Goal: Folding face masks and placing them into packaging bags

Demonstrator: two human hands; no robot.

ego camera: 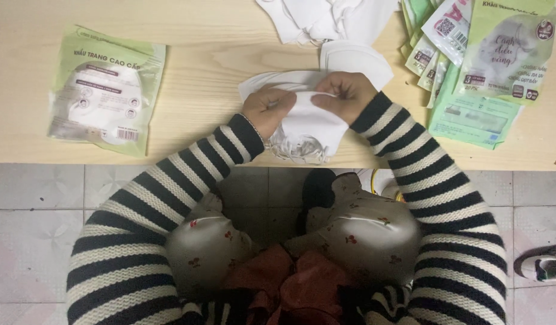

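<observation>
We worked at the near edge of the bench point(205, 54), both hands close together over a small stack of white masks point(305, 129). Our left hand point(267, 108) was curled, its fingers pinching the top edge of the uppermost mask. Our right hand point(345, 93) gripped the same edge just beside it, so the two hands almost touched, both clamped on that mask. The stack hung slightly over the bench edge toward us, its ear loops bunched at the lower end.

Just behind our right hand lay a second, flatter pile of masks point(357, 59), and further back a loose heap of white masks point(326, 18) ran off the top of the view. To our left, well apart from the hands, a filled green pouch point(106, 90) lay flat on the bench. To our right a fanned pile of empty green pouches point(482, 66) reached to the bench's corner. Below the bench we saw our striped sleeves point(446, 198), the tiled floor point(31, 204) and a shoe point(543, 263) at the far right.
</observation>
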